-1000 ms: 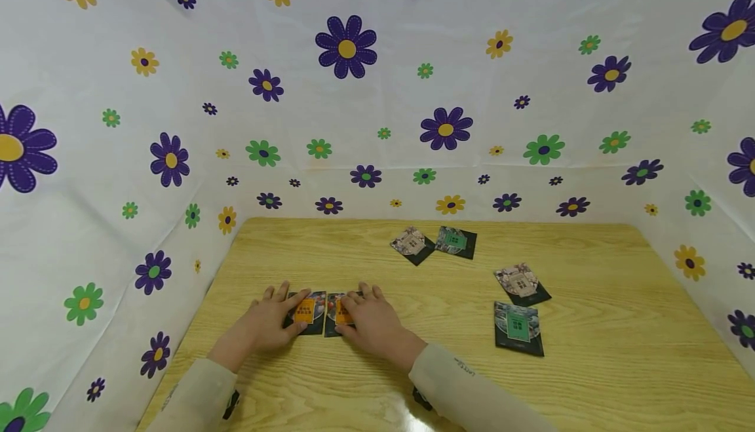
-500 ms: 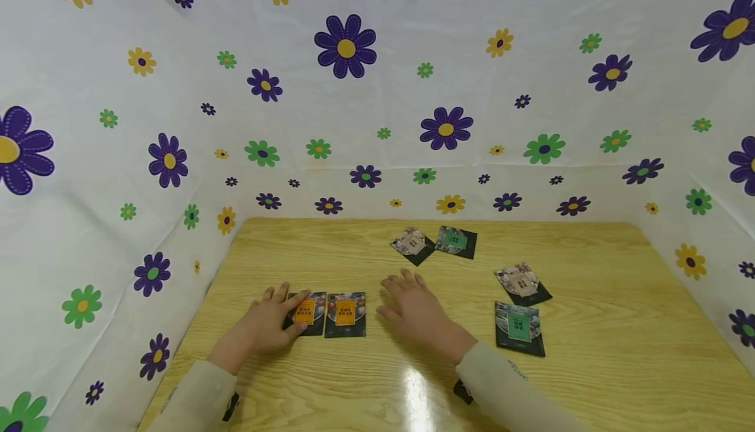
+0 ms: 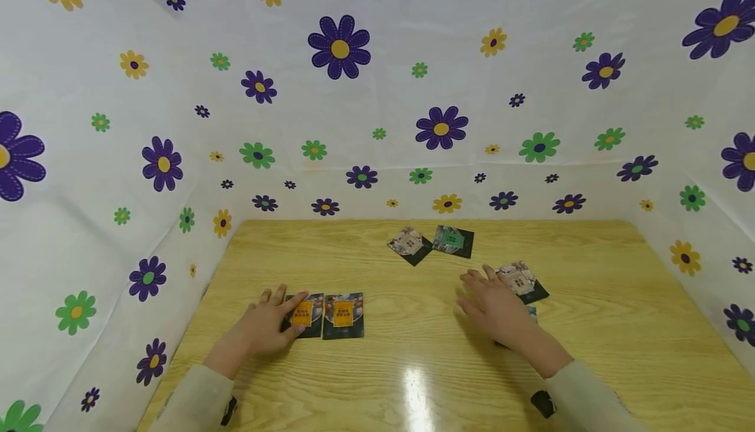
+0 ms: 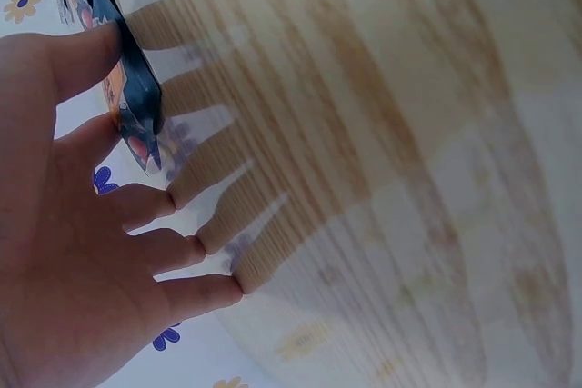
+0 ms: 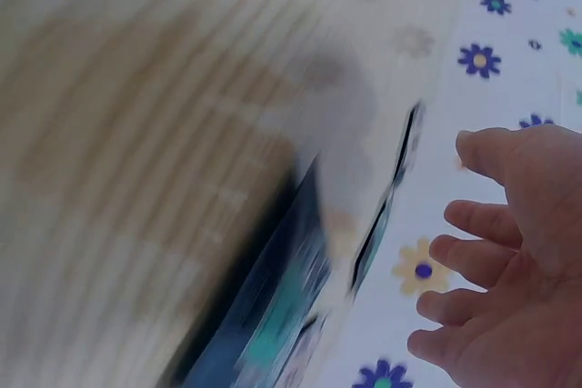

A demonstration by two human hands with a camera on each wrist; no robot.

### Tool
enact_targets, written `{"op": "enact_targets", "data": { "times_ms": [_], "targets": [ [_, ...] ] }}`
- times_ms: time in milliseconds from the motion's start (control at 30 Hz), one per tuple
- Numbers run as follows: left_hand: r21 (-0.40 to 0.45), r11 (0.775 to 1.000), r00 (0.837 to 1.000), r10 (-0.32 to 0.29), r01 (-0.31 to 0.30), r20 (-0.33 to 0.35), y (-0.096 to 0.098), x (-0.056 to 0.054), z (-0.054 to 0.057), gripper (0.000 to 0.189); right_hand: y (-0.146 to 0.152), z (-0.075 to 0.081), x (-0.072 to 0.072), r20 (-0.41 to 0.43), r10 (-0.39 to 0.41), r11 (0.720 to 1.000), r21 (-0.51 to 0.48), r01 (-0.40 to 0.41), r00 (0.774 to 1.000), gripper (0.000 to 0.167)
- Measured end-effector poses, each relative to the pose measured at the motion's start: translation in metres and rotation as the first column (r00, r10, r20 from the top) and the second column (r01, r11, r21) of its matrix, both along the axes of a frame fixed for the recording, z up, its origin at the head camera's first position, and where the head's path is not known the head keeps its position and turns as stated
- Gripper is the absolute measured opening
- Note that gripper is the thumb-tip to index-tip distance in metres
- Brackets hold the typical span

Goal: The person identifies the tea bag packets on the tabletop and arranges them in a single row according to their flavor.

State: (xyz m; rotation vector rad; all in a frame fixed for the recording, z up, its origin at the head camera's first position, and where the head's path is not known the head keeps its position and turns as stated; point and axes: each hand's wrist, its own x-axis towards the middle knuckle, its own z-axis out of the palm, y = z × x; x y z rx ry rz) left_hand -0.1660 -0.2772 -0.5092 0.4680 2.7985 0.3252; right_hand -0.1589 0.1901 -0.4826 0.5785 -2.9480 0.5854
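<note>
Beneath right hand [image 3: 500, 313], green-labelled packet [image 5: 273, 304] mostly hidden in head view.

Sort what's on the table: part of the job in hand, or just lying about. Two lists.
Likely part of the job:
left orange-label packet, touched by the left hand
right orange-label packet
near green-label packet, mostly behind the right hand in head view
near beige-label packet, close to that hand

Just lying about, perhaps wanted later:
far beige-label packet
far green-label packet
</note>
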Motion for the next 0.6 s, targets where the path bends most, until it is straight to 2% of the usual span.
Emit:
{"op": "enact_targets", "data": {
  "times_ms": [200, 400, 600],
  "targets": [
    [0.004, 1.000, 1.000, 0.003, -0.003, -0.006, 0.000, 0.001, -0.001, 0.071, 0.038, 0.001, 0.015, 0.057, -0.042, 0.999, 0.006, 0.042, 0.997, 0.055],
    [0.012, 1.000, 1.000, 0.007, -0.007, 0.003, 0.002, 0.001, 0.003, 0.071, 0.067, 0.000, 0.024, 0.122, -0.060, 0.998, 0.038, 0.056, 0.991, 0.065],
    [0.028, 1.000, 1.000, 0.010, -0.010, 0.005, 0.000, 0.003, 0.004, 0.070, 0.077, -0.006, 0.032, 0.134, -0.045, 0.997, 0.075, 0.035, 0.990, 0.057]
  ]
}}
